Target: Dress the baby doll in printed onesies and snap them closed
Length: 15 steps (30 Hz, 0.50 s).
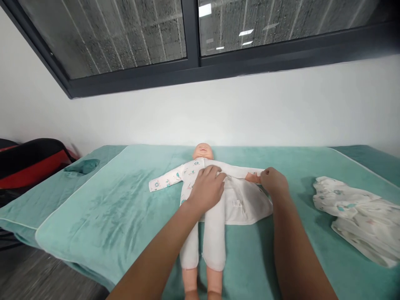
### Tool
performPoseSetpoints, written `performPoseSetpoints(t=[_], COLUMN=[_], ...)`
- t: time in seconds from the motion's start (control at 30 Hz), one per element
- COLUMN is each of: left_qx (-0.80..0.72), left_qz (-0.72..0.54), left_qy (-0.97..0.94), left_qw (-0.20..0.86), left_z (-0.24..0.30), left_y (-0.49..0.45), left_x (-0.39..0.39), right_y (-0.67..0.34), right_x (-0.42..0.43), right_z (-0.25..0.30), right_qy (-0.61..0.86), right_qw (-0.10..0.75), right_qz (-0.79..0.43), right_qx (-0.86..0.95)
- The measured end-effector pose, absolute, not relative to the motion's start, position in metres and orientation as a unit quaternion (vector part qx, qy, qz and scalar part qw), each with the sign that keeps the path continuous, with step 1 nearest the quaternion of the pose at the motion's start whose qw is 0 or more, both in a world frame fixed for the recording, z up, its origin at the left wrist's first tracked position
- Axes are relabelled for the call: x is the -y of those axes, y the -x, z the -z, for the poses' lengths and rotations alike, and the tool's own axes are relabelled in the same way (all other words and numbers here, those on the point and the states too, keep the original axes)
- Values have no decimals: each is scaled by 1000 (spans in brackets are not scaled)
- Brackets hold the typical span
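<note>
A baby doll [203, 151] lies on its back, its head toward the wall, in white trousers [214, 237] with bare lower legs. It wears a white baby shirt [191, 170] with a small print; one sleeve stretches left, and the other front panel lies spread open at right, inner side and label showing. My left hand [207, 188] rests on the doll's chest, fingers curled and closed on the shirt; the fingertips are partly hidden. My right hand [275, 181] is closed in a pinch at the end of the right-side sleeve, beside the doll's hand [251, 177].
Crumpled printed baby clothes [356, 216] lie at right on the green bed cover [103, 221]. A face hole [81, 166] is at the bed's left end. A black and red object [34, 166] stands beyond it. The wall and a dark-framed window [193, 66] are behind.
</note>
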State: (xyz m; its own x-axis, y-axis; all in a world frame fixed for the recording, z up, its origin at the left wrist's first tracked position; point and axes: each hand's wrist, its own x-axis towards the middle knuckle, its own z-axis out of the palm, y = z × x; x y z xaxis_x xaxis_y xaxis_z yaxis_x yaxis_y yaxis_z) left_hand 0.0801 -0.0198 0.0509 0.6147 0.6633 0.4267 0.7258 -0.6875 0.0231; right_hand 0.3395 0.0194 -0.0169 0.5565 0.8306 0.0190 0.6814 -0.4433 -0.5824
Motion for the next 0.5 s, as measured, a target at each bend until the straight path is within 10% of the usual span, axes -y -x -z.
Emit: performPoseSetpoints(t=[0.23, 0.4, 0.5], left_qx=[339, 348, 338], left_qz=[53, 49, 47], left_qy=[937, 934, 934], left_qw=[67, 70, 105], left_z=[-42, -52, -67], left_y=[-160, -164, -151], left_x=[-45, -58, -62], right_y=[-350, -346, -335], right_x=[-18, -19, -24], right_z=[13, 7, 11], right_qy=[797, 582, 647], right_qw=[366, 601, 503], right_qz=[-193, -410, -320], right_qx=[440, 363, 476])
